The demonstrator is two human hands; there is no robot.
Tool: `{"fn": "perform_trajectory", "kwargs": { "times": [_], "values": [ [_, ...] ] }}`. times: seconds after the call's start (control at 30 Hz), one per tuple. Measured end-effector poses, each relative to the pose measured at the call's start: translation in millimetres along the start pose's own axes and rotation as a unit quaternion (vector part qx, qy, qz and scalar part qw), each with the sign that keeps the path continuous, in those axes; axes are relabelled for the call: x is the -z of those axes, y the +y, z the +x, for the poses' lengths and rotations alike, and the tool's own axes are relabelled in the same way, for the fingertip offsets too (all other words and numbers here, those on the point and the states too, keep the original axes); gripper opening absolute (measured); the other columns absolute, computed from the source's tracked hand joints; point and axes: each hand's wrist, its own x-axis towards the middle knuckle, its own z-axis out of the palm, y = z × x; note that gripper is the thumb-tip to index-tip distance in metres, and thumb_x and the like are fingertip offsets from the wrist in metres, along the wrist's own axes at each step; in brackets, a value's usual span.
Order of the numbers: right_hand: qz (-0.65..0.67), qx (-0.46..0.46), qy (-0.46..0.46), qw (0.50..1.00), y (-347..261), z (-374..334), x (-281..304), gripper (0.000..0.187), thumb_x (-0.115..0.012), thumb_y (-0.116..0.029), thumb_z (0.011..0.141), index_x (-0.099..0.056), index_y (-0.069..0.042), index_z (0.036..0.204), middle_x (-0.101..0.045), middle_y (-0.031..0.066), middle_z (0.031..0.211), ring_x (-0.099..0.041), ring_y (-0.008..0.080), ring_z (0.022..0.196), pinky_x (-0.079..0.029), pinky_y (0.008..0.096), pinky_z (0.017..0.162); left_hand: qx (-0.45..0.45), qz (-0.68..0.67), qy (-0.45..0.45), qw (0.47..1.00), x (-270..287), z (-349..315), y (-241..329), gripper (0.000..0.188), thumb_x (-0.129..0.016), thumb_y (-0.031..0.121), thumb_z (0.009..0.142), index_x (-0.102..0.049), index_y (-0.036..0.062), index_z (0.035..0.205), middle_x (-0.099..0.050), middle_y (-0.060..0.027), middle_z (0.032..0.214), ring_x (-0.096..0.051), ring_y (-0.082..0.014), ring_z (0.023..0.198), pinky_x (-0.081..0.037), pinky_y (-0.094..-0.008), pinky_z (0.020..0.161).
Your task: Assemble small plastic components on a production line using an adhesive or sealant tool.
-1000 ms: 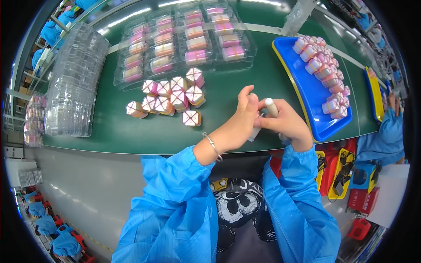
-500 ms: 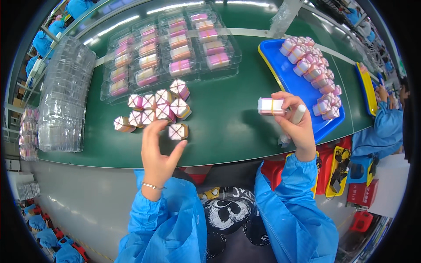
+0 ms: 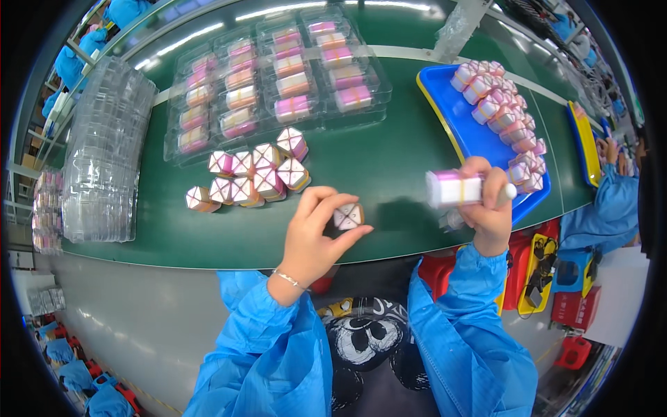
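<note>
Between the thumb and fingers of my left hand [image 3: 316,226] is a small bundle [image 3: 349,216], its white end crossed by dark lines facing up. My right hand [image 3: 488,205] grips a pink-and-white bundle [image 3: 455,189] with a yellow band round it, blurred by motion. A white pen-like stick [image 3: 510,191] is tucked in the same hand, mostly hidden by the fingers. Left of my left hand, several similar bundles [image 3: 267,182] stand close together on the green table [image 3: 167,236], crossed ends up.
A clear plastic tray [image 3: 379,115] with rows of banded bundles lies at the back. Stacked empty clear trays [image 3: 104,160] stand at the left. At the right, a blue tray [image 3: 445,97] holds many bundles. A co-worker's blue sleeve [image 3: 601,212] shows at the far right.
My left hand has closed on the single bundle and brought it rightward, away from the group. My right hand has shifted slightly right and down, turning the bundle and stick.
</note>
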Motion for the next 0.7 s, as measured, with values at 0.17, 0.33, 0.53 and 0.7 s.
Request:
{"fn": "perform_trajectory", "kwargs": {
  "times": [0.17,0.33,0.53,0.7],
  "values": [
    [-0.009,0.015,0.003,1.000,-6,6,-7,0.029,-0.062,0.014,0.071,-0.050,-0.011,0.077,-0.055,0.0195,0.122,-0.060,0.0240,0.103,-0.050,0.0310,0.084,-0.018,-0.038,-0.020,0.999,-20,14,-1,0.045,-0.087,0.012,0.067,-0.064,0.0027,0.105,-0.066,-0.0097,0.106,-0.064,-0.0227,0.097,-0.052,-0.0329,0.085],
    [-0.151,-0.158,0.076,0.973,-5,27,-17,0.021,-0.057,0.013,0.081,-0.058,-0.002,0.094,-0.053,0.0145,0.123,-0.063,0.0225,0.104,-0.051,0.0337,0.089,0.052,-0.071,-0.049,0.995,-39,32,3,0.041,-0.087,0.015,0.070,-0.064,0.0030,0.103,-0.069,-0.0078,0.097,-0.068,-0.0184,0.090,-0.054,-0.0298,0.080],
    [-0.116,-0.083,-0.032,0.989,2,26,-14,0.019,-0.061,0.010,0.078,-0.057,-0.007,0.085,-0.056,0.0167,0.120,-0.060,0.0213,0.106,-0.050,0.0327,0.088,0.082,-0.096,-0.078,0.989,-50,32,-4,0.042,-0.086,0.014,0.070,-0.061,0.0030,0.101,-0.069,-0.0065,0.092,-0.068,-0.0159,0.085,-0.054,-0.0284,0.076],
    [0.045,0.034,-0.111,0.992,0,17,-8,0.024,-0.065,0.010,0.074,-0.056,-0.012,0.073,-0.058,0.0208,0.117,-0.059,0.0271,0.105,-0.051,0.0362,0.086,0.032,-0.070,-0.057,0.995,-52,30,-7,0.040,-0.085,0.024,0.071,-0.060,0.0093,0.099,-0.068,-0.0046,0.089,-0.065,-0.0156,0.067,-0.053,-0.0275,0.061]
  ]
}}
